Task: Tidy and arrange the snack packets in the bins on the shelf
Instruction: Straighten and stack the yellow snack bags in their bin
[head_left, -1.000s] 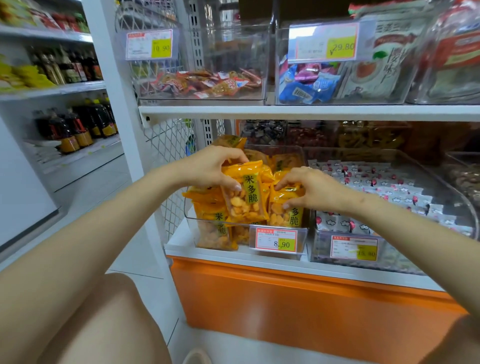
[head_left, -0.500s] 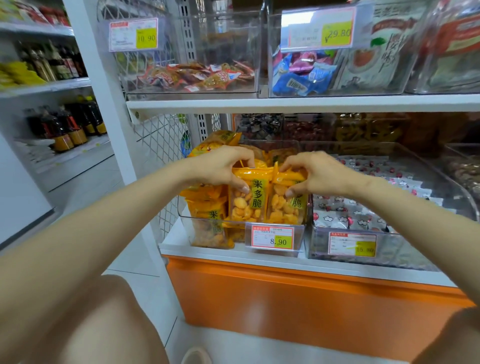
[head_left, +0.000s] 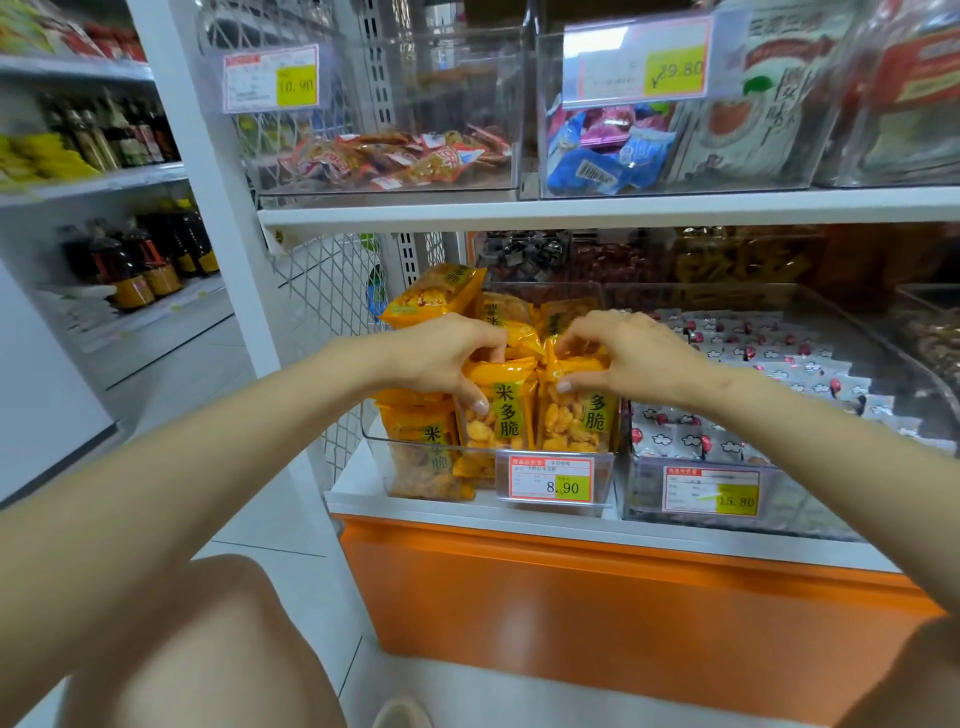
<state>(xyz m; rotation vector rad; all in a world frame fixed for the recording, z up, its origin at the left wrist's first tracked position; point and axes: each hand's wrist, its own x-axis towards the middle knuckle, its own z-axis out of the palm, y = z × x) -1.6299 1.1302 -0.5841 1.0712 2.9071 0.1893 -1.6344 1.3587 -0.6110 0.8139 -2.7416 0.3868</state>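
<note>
Each grip holds the crimped top of one orange snack packet. The left hand (head_left: 447, 358) pinches the left packet (head_left: 501, 415), thumb on its face, and the right hand (head_left: 618, 358) pinches the right packet (head_left: 576, 421) likewise. Both stand upright and touching at the front of the clear bin (head_left: 375, 434) on the shelf (head_left: 457, 505). To do this well, the person should probably seat both together behind the price tag (head_left: 550, 480) below the grips, labels outward, tops level. Just left of the left grip, a lower packet (head_left: 421, 441) sits deeper. Behind the grips, a tilted packet (head_left: 431, 296) rides high and likely needs straightening afterwards.
</note>
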